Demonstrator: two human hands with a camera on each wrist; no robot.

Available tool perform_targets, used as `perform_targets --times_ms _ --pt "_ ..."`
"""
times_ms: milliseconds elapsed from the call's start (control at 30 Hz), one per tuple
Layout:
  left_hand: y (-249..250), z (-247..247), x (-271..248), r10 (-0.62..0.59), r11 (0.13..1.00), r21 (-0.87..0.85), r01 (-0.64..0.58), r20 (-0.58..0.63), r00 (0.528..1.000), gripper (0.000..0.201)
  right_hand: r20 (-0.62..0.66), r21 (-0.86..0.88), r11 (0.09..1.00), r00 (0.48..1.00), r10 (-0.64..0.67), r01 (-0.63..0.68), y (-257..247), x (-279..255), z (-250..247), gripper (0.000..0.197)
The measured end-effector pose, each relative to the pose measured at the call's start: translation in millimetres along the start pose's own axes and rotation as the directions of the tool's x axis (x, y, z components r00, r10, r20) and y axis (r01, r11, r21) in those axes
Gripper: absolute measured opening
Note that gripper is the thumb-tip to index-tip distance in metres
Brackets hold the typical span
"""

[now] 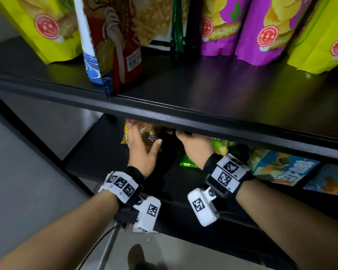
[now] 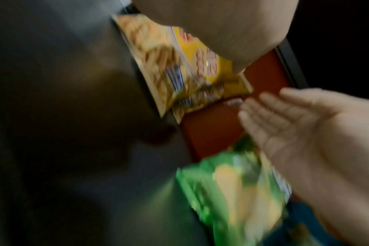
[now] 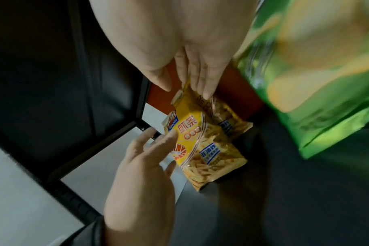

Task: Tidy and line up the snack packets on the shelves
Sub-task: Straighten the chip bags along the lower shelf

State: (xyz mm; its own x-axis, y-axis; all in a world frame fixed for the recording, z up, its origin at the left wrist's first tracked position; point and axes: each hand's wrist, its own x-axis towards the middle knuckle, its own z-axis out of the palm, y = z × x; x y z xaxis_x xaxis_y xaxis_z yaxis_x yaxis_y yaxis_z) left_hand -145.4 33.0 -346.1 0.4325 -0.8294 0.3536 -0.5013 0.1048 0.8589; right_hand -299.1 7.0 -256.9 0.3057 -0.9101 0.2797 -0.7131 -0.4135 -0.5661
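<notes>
Yellow snack packets (image 3: 202, 146): two small bags of stick-shaped snacks, overlapping, lying on the lower shelf (image 1: 98, 152) near its left end, under the front lip of the upper shelf (image 1: 183, 117); one bag sits partly over the other, both askew to the shelf edge. Left hand (image 1: 141, 151): spread, fingers straight, at the left side of the yellow packets, fingertips touching or just short of the front bag; which, the blur leaves unsettled. Right hand (image 1: 193, 145): to the right of the yellow packets, fingers straight and together in the right wrist view, their tips at the top edge of the rear bag, nothing clasped. Green packet (image 1: 191, 162): lying right of the yellow packets, just beside the right hand. Blue packet (image 1: 281, 166): farther right of the yellow packets, flat. Upper shelf stock, above the yellow packets: yellow-green, red, and purple bags (image 1: 219, 26) standing. Step in hand, as judged: squaring the two yellow packets. Advice: press both flat palms inward evenly, stand the bags upright together, align front faces with the shelf edge, avoid crushing the contents.
</notes>
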Motion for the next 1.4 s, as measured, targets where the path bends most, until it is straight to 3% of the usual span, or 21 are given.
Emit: perform_targets --times_ms 33,100,133,167,233,267,333,433,533,600,733,833,967,1033,1133,1233,1333,1400 --pt "-6 -11 11 -0.028 1.0 0.011 0.029 -0.059 0.998 0.061 0.035 0.069 0.997 0.999 0.031 -0.033 -2 7 7 0.022" --pt "-17 -29 37 -0.134 0.991 -0.022 0.132 -0.137 0.981 0.067 0.215 0.373 0.915 0.974 0.074 -0.152 -9 26 32 0.029" --pt "-22 -36 51 -0.205 0.978 -0.057 0.199 -0.139 0.969 0.069 0.227 0.36 0.916 0.969 0.097 -0.176 -6 36 45 0.033" --pt "-28 -41 63 -0.286 0.957 -0.091 0.277 -0.11 0.952 0.071 0.298 0.375 0.898 0.947 0.119 -0.231 -11 43 52 0.035" --pt "-39 -46 79 -0.451 0.88 -0.163 0.447 0.011 0.892 0.072 0.251 0.381 0.899 0.96 0.125 -0.216 -12 57 73 0.035" --pt "-43 -47 82 -0.5 0.839 -0.2 0.506 0.083 0.862 0.072 0.264 0.4 0.89 0.958 0.115 -0.217 -10 61 78 0.036" --pt "-47 -45 80 -0.52 0.794 -0.257 0.551 0.185 0.834 0.075 0.346 0.477 0.812 0.921 0.179 -0.337 -4 70 86 0.036" --pt "-40 -42 64 -0.447 0.787 -0.365 0.498 0.218 0.867 0.064 0.436 0.508 0.748 0.877 0.204 -0.427 4 65 91 0.028" --pt "-24 -40 42 -0.321 0.798 -0.442 0.41 0.264 0.91 0.036 0.346 0.55 0.73 0.906 0.243 -0.406 -1 50 87 0.023" --pt "-12 -40 30 -0.228 0.802 -0.487 0.345 0.284 0.931 0.035 0.313 0.57 0.733 0.923 0.224 -0.371 -2 36 77 0.022" --pt "10 -40 4 -0.153 0.718 -0.62 0.317 0.304 0.94 0.025 0.404 0.776 0.474 0.905 0.133 -0.416 -6 6 49 0.007" --pt "26 -39 -16 -0.171 0.711 -0.646 0.279 0.226 0.959 0.023 0.325 0.866 0.381 0.944 0.06 -0.322 -10 -11 40 0.006" --pt "42 -43 -35 -0.154 0.77 -0.594 0.235 0.186 0.97 0.03 0.232 0.886 0.381 0.963 0.133 -0.266 -8 -29 34 0.03" --pt "47 -43 -45 -0.149 0.787 -0.568 0.239 0.201 0.968 0.035 0.221 0.887 0.385 0.966 0.136 -0.257 -3 -38 31 0.022" --pt "53 -43 -56 -0.149 0.775 -0.58 0.251 0.219 0.964 0.046 0.217 0.848 0.467 0.968 0.123 -0.25 7 -50 24 0.018" --pt "63 -42 -65 -0.179 0.758 -0.608 0.238 0.158 0.971 0.05 0.312 0.783 0.54 0.946 0.088 -0.308 16 -59 16 0.028" --pt "72 -39 -75 -0.232 0.767 -0.594 0.243 0.096 0.968 0.035 0.375 0.811 0.454 0.924 0.078 -0.368 14 -71 8 0.025" --pt "75 -35 -81 -0.253 0.78 -0.571 0.255 0.085 0.964 0.022 0.353 0.814 0.412 0.913 0.206 -0.408 12 -73 6 0.049"
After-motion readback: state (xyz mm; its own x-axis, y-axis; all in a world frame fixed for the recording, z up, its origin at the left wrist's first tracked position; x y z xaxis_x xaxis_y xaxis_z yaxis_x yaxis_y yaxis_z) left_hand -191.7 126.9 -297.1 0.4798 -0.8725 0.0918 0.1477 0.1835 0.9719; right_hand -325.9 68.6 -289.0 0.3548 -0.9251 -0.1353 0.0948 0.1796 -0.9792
